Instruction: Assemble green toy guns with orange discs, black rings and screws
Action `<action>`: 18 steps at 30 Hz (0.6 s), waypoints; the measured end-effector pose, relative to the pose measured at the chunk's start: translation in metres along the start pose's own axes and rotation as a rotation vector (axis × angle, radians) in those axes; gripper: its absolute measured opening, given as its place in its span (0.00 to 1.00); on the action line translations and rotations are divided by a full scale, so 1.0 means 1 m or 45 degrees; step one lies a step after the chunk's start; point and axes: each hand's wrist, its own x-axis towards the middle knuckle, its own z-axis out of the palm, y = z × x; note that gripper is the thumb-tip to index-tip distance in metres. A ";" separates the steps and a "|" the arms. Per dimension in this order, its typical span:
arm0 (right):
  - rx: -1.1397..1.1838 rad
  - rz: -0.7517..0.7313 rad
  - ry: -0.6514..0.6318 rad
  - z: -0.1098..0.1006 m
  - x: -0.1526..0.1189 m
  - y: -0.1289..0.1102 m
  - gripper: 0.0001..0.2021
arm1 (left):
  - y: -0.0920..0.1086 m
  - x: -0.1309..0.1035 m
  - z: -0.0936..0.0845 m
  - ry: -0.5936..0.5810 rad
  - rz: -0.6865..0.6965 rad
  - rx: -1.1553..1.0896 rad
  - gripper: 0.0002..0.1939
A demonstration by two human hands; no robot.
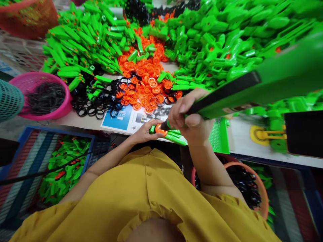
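My right hand (190, 119) is wrapped round a large green and black power screwdriver (232, 90), whose body slants up to the right. Its dark tip points down onto a round orange plastic part (160, 129) at the table's front edge. From the left, the fingers of my left hand (147, 131) grip this orange part, with a bit of green plastic (152, 129) beside them. Whether the tip touches a screw is hidden. Just under the tool lie long green pieces (176, 137). Behind my hands spreads a heap of orange discs (148, 87).
Black rings (98, 109) lie left of the discs, beside a pink basket (68, 104) of dark small parts. Green pieces (83, 43) and green shells (214, 33) pile up behind. A green tray (224, 137) sits right; an orange basket (263, 191) stands below.
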 end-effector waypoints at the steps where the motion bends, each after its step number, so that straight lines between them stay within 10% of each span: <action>1: 0.077 -0.059 0.003 -0.001 0.001 -0.001 0.26 | 0.003 0.001 -0.001 -0.009 0.005 -0.011 0.26; 10: 0.037 -0.372 0.360 -0.033 -0.018 -0.041 0.24 | 0.032 -0.001 -0.017 -0.139 -0.226 0.213 0.21; 18: -0.447 -0.268 1.019 -0.077 -0.052 -0.028 0.17 | 0.031 -0.011 -0.034 0.171 -0.525 -0.899 0.38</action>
